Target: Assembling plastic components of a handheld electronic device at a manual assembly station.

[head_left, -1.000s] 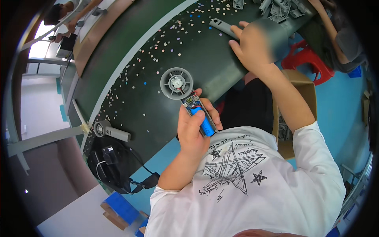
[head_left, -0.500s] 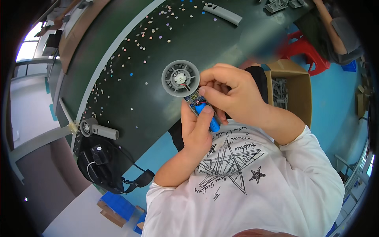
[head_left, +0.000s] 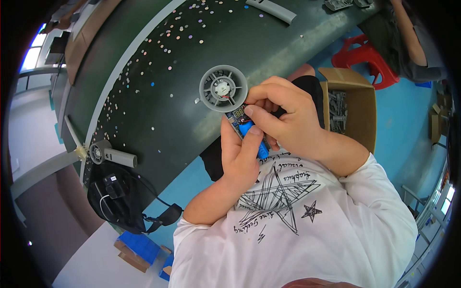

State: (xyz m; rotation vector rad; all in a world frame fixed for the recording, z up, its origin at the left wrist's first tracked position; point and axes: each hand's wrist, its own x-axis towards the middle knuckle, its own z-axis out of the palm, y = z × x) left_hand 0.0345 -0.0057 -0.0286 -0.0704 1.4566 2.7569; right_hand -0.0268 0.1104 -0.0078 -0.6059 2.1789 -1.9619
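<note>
A grey handheld fan (head_left: 203,90) with its handle laid open is held up in front of my chest. Its round head shows spokes, a white motor hub and thin red and dark wires. In the handle lie a circuit board (head_left: 237,114) with a small digit display and a blue cylindrical battery (head_left: 246,128). My left hand (head_left: 238,156) is closed around the handle, thumb lying over the battery. My right hand (head_left: 285,113) pinches at the neck, thumb at the board's edge by the fan head; its other fingers are curled, and what lies under the fingertips is hidden.
Small round discs (head_left: 170,53) are scattered over the dark green table (head_left: 168,113). Another grey fan (head_left: 120,157) lies by a black bag (head_left: 115,199) at left; a grey shell (head_left: 272,10) lies at the far edge. At right are a carton (head_left: 361,113) of grey parts, a red stool (head_left: 362,57) and another person.
The view has shifted slightly, and the fan head sits a little higher and further right in it. Both hands keep their hold, with the right thumb still at the board's edge.
</note>
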